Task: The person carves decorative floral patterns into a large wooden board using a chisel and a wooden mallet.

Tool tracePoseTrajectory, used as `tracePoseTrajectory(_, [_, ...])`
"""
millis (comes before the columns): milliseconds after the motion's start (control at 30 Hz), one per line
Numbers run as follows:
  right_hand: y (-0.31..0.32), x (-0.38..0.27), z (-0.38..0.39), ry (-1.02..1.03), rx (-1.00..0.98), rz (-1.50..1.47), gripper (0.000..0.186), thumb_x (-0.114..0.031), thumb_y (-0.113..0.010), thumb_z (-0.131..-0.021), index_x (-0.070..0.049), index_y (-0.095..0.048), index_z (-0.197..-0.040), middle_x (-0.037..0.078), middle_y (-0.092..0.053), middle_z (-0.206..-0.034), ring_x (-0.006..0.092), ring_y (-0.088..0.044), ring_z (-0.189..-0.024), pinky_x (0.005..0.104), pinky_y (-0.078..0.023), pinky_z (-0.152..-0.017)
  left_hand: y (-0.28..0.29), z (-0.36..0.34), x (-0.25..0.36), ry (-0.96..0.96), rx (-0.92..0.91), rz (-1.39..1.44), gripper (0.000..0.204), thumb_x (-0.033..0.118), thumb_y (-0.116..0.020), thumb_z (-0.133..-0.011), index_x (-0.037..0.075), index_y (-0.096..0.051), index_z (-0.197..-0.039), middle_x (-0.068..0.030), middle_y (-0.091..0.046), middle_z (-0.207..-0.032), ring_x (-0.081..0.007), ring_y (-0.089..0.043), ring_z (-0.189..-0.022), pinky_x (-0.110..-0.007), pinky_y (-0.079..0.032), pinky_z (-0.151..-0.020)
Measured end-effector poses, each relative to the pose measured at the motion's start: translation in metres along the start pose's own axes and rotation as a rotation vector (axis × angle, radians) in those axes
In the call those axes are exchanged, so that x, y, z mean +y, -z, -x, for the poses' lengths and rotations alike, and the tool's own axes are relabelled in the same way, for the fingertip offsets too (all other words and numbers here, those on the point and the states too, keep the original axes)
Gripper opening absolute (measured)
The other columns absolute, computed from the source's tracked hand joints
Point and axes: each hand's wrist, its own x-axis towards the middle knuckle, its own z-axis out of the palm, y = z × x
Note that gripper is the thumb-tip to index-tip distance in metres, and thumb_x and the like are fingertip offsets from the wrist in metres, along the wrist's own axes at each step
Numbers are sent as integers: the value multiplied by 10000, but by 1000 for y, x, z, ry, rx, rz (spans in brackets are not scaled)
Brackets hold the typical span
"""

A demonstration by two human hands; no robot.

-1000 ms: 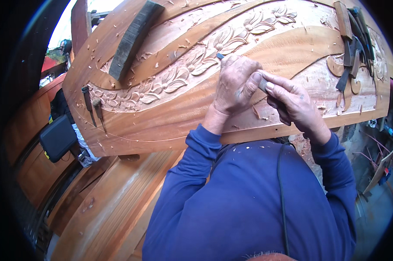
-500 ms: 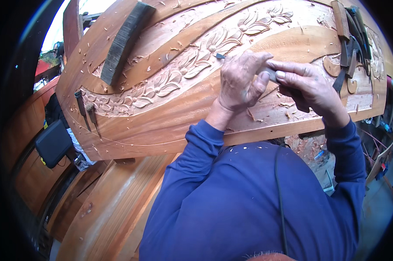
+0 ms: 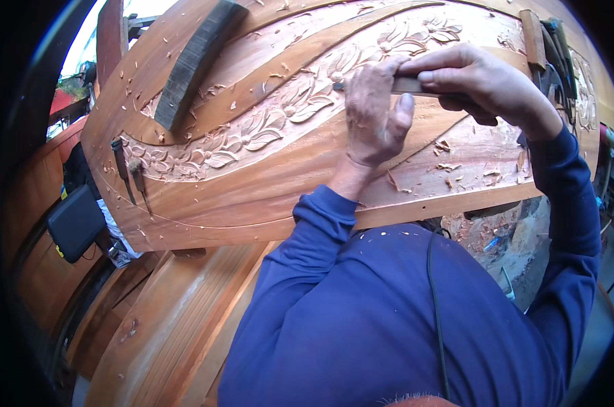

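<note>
A carving chisel (image 3: 410,85) lies nearly level over a reddish wooden panel (image 3: 280,197), its dark blade tip pointing left. My left hand (image 3: 373,115) is closed around its front part, thumb raised, low over the carved work. Its rear end is pinched between the thumb and fingers of my right hand (image 3: 471,78). The blade tip is beside a raised band of carved leaves and flowers (image 3: 263,132); whether it touches the wood I cannot tell. My left fingers hide the middle of the chisel.
A dark wooden block (image 3: 197,64) rests on the panel's upper left. Two slim tools (image 3: 132,173) lie near its left end. Several more tools (image 3: 558,64) are bunched at the right, beside a wooden handle (image 3: 532,39). Loose shavings (image 3: 449,167) are scattered about. A black case (image 3: 76,224) stands lower left.
My right hand has moved up and outward, swinging the chisel's rear end up so it lies more level. My left hand has turned slightly, and the tip has shifted a little left.
</note>
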Motion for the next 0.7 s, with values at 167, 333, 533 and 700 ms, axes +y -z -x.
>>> tracePoseTrajectory(167, [-43,50,11,669,192,354,360,-197,-650,-1075,20,-682,-1360,151,-801,-1080,247,-768,-967,369,-582,-859,16,16,12,-139,6,-174,543,359,-576,-914,37,-654,-1344,-163,-676,-1029,-324,-616,-939,-446,-434,-908])
tracePoseTrajectory(333, [-86,92,36,33,187,-568,436,-212,-597,-1119,-108,-587,-1543,-92,-453,-724,-11,-351,-544,172,-282,-455,12,18,14,-80,-161,-24,401,338,-482,-1033,57,-767,-1020,-111,-736,-872,-302,-678,-799,-430,-462,-816])
tracePoseTrajectory(533, [-109,64,38,16,283,-626,434,-226,-593,-1112,-70,-600,-1517,-35,-560,-749,8,-412,-512,189,-327,-434,13,20,9,39,-126,7,483,305,-426,-1102,37,-711,-819,-120,-707,-765,-329,-675,-740,-428,-469,-781])
tracePoseTrajectory(700, [-118,50,41,-20,302,-655,448,-236,-584,-1110,-69,-588,-1527,-21,-569,-755,17,-409,-480,199,-328,-412,15,20,10,45,-77,32,477,294,-429,-1094,41,-699,-793,-123,-690,-735,-327,-657,-717,-426,-464,-767])
